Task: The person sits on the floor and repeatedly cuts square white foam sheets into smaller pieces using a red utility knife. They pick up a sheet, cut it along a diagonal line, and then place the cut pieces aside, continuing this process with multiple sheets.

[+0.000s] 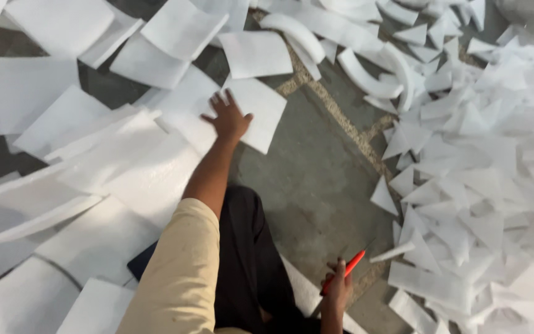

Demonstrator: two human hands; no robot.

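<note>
One red cutter (343, 271), countless foam sheets (251, 111)

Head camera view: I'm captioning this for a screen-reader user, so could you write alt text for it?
Seen from above, a person's left hand presses flat on a square white foam sheet on a grey floor, while the right hand holds a red-handled cutter. Large white sheets lie to the left and a heap of small triangular offcuts to the right.

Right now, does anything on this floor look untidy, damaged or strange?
Yes. White foam sheets lie scattered and overlapping at the left, where the left hand presses a square sheet. Cut triangular scraps pile up at the right. The right hand holds a red cutter.
</note>
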